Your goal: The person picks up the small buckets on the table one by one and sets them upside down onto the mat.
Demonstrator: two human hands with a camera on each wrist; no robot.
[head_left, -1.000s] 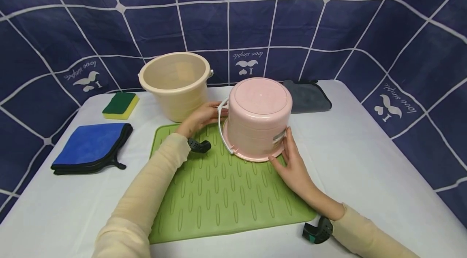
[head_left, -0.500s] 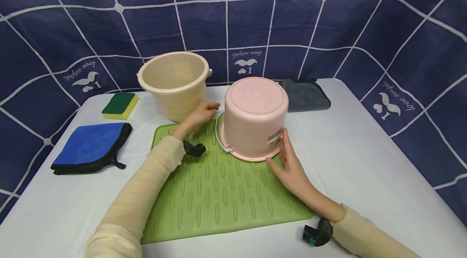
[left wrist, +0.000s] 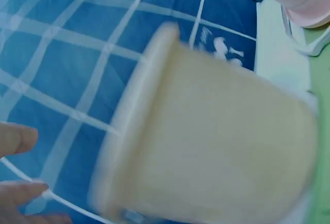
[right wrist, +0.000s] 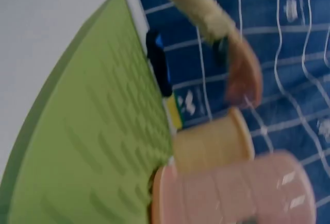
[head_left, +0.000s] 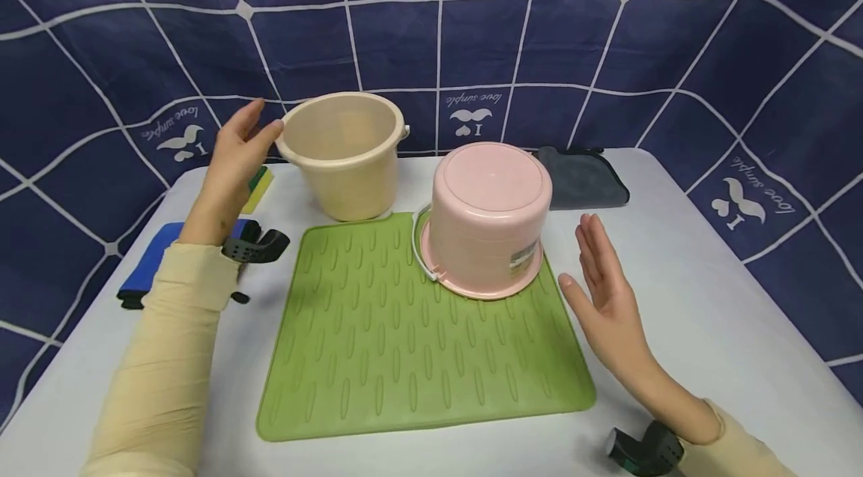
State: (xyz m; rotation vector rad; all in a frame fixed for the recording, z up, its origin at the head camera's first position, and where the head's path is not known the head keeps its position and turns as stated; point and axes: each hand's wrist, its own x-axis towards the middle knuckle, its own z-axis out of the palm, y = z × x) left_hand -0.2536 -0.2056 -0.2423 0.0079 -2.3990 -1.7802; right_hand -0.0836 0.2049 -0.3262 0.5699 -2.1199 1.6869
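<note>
At the far right corner of a green mat [head_left: 425, 380], a pink bucket [head_left: 488, 226] sits upside down as a person's right hand [head_left: 612, 308], fingers together and thumb spread, hovers just beside it; the left hand [head_left: 232, 155], fingers apart, hangs near an upright cream bucket [head_left: 353, 189].

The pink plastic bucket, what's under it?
A green rectangular patterned mat lies under the upside-down pink plastic bucket. The patch it covers and anything inside it can't be seen.
</note>
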